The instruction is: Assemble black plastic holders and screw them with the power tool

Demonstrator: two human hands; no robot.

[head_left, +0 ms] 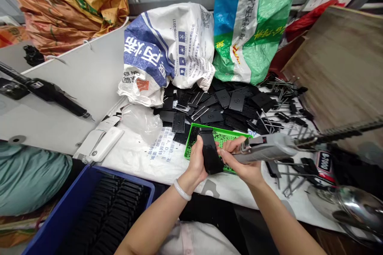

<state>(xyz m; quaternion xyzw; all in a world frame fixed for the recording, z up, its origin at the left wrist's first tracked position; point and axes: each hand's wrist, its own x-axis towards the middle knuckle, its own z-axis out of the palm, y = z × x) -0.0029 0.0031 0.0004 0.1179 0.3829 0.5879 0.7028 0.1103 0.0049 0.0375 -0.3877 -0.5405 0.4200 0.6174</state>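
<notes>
My left hand, with a white bangle on the wrist, grips a black plastic part held tilted over a green tray. Small black screws lie in the tray's left end. Closed around a grey electric screwdriver, my right hand has its fingertips at the right side of the black part. The screwdriver's tip is hidden by the fingers. Behind the tray spreads a pile of flat black plates and thin metal rods.
A blue bin with rows of black parts stands at the lower left. Another electric screwdriver hangs at the left panel. A clear plastic bag and large sacks sit behind. Metal rods and a shiny metal lamp are at right.
</notes>
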